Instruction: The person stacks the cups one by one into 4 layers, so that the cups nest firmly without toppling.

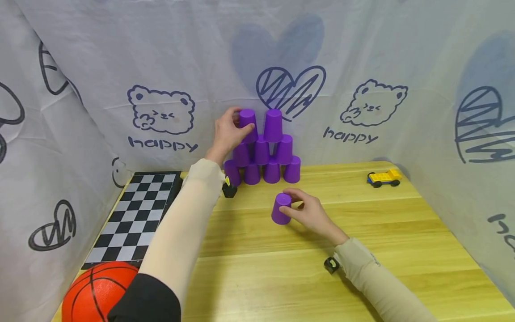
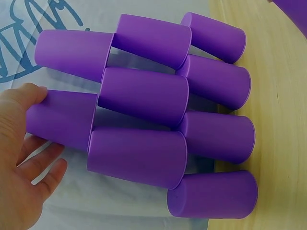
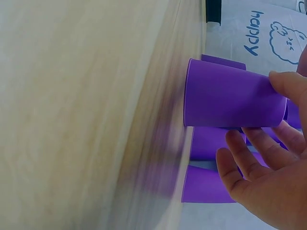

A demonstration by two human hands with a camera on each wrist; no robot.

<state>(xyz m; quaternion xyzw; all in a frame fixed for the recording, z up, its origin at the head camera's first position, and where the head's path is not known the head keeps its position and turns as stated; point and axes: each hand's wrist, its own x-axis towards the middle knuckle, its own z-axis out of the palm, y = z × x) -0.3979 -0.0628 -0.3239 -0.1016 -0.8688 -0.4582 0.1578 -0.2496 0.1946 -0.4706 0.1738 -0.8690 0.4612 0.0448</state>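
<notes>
Upside-down purple cups are stacked in tiers against the back cloth: several in the bottom row, three in the middle row, two on top. My left hand pinches the left top cup, thumb on the near side; in the left wrist view that cup sits on the middle row, beside the right top cup. In front of the stack, my right hand grips another upside-down cup by its sides. Whether this cup touches the table, I cannot tell.
A checkered board lies along the table's left side, with a red basketball at the front left corner. A yellow toy truck stands at the back right. Patterned cloth walls the table at the back and sides.
</notes>
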